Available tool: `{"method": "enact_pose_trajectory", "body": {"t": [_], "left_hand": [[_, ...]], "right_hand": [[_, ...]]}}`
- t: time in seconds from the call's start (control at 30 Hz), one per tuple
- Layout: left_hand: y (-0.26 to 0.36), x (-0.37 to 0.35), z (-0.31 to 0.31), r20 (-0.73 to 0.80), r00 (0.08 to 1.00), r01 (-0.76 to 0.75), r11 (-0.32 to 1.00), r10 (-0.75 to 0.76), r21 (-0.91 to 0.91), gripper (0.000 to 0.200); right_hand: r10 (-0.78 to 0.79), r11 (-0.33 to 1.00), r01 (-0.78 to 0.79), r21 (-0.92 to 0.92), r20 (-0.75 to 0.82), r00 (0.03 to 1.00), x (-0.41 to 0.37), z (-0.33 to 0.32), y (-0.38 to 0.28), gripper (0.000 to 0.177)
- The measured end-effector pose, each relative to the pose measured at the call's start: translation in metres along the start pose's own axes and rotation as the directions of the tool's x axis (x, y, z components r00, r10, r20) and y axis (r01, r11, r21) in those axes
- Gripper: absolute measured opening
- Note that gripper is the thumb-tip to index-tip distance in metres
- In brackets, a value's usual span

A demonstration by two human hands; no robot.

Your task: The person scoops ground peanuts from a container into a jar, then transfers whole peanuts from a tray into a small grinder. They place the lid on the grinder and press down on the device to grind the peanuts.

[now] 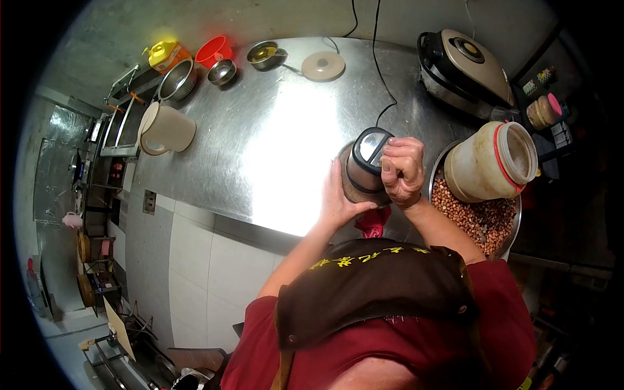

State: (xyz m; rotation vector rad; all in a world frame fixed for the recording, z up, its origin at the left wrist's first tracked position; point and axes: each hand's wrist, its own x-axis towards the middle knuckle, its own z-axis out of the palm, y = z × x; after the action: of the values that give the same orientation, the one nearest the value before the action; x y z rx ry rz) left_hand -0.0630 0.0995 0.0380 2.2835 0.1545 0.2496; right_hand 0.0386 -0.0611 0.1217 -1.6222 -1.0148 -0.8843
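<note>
An electric grinder [365, 162] with a black-rimmed silver top stands near the front edge of the steel table, its lower part looking brown. My left hand [339, 203] is wrapped round the lower side of it, thumb across the front. With curled fingers, my right hand [404, 170] grips the right edge of its top; the fingertips are partly hidden. A black cord [385, 88] runs from behind the grinder up to the wall. Just right of my right hand, a large metal bowl [518, 224] holds shelled nuts [478, 221], with a cloudy plastic jar [471, 166] lying tilted on them.
A beige pitcher [175, 129] stands at the table's left edge. Along the back are metal bowls [222, 73], a red basin [214, 51], a yellow jug [164, 53] and a round beige lid [323, 65]. A large cooker [465, 71] occupies the back right corner.
</note>
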Motion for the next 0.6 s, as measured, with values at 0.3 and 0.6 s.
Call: {"method": "enact_pose_trajectory", "body": {"t": [0.3, 0.6], "left_hand": [[0.0011, -0.0012, -0.0003, -0.010, 1.000, -0.004, 1.000, 0.004, -0.001, 0.145], [0.0004, -0.0015, 0.0002, -0.027, 0.999, -0.026, 1.000, 0.026, 0.010, 0.144]], "right_hand": [[0.008, 1.000, -0.008, 0.003, 0.003, 1.000, -0.0002, -0.0003, -0.0007, 0.012], [0.006, 1.000, -0.006, 0.000, 0.007, 1.000, -0.0015, -0.0004, 0.0005, 0.011]]}}
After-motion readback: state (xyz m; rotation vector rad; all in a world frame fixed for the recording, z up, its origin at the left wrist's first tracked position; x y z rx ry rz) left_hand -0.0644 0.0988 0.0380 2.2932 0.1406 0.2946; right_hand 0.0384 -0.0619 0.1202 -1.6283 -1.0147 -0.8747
